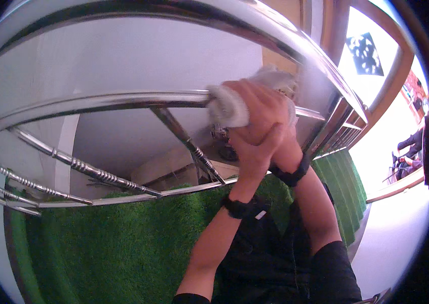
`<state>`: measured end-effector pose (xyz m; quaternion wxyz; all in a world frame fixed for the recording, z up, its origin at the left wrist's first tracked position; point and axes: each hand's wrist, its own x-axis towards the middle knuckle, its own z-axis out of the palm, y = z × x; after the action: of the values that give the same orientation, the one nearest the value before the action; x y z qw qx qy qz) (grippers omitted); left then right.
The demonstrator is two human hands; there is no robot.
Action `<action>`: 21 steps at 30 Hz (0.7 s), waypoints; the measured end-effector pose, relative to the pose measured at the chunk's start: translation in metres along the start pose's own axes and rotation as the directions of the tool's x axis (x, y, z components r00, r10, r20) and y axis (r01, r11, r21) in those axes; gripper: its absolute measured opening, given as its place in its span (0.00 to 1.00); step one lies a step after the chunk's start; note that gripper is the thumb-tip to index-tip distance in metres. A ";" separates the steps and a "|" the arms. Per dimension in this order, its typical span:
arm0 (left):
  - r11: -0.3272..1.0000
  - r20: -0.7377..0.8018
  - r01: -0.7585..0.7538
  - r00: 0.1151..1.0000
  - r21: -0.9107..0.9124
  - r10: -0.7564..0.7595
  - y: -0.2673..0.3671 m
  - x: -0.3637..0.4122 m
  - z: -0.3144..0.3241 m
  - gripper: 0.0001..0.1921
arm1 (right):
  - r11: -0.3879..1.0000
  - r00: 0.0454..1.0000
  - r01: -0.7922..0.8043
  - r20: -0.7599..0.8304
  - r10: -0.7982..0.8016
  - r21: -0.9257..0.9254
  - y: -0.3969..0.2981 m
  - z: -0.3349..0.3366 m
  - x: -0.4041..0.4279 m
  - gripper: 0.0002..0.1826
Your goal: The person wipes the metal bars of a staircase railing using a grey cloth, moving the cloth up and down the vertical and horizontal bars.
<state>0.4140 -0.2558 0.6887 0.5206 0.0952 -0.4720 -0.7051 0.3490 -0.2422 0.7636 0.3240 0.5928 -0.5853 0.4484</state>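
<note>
Both my hands are close together at the middle rail [123,99] of a polished metal stair railing. A whitish-grey cloth [229,108] is wrapped around that rail, and more of it bunches up behind the knuckles. My right hand [263,106] lies uppermost, gripping the cloth. Just below it, my left hand [252,152] presses against the cloth from the near side; its fingers are partly hidden and the image is slightly blurred there. Each wrist wears a black band [237,208].
A thick top handrail [214,13] curves overhead. Ringed balusters [96,173] run down to a bottom rail [130,198]. Green artificial turf [123,243] covers the landing and the steps [343,182] at right. Beyond is a bright opening with a seated person [408,159].
</note>
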 end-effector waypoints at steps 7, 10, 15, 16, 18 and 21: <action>0.989 0.134 0.030 0.990 0.143 -0.049 -0.028 0.005 -0.002 0.52 | 0.992 0.991 -0.129 0.035 0.129 -0.006 0.013 -0.010 -0.022 0.24; 0.994 0.126 0.055 0.990 0.098 -0.067 -0.004 0.003 0.005 0.54 | 0.981 0.978 -0.193 0.081 0.192 0.013 0.009 -0.015 -0.018 0.25; 0.978 -0.032 -0.086 0.995 0.190 0.094 0.035 0.012 -0.011 0.53 | 0.984 0.972 -0.168 0.177 0.156 0.056 -0.041 0.000 0.034 0.25; 0.999 -0.093 -0.031 0.995 -0.032 0.028 0.056 0.011 0.004 0.52 | 0.988 0.976 -0.133 0.183 0.117 0.082 -0.044 -0.004 0.041 0.25; 0.975 -0.160 -0.012 0.987 -0.222 -0.025 0.080 0.017 0.003 0.51 | 0.992 0.986 -0.070 0.157 0.053 0.105 -0.056 0.003 0.060 0.26; 0.998 -0.106 -0.049 0.993 -0.049 0.044 0.077 0.021 -0.003 0.48 | 0.992 0.994 0.012 0.109 -0.026 0.128 -0.048 0.012 0.056 0.27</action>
<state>0.4564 -0.2756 0.7528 0.5632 0.1076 -0.4278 -0.6988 0.3937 -0.2711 0.8169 0.2571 0.6417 -0.5670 0.4479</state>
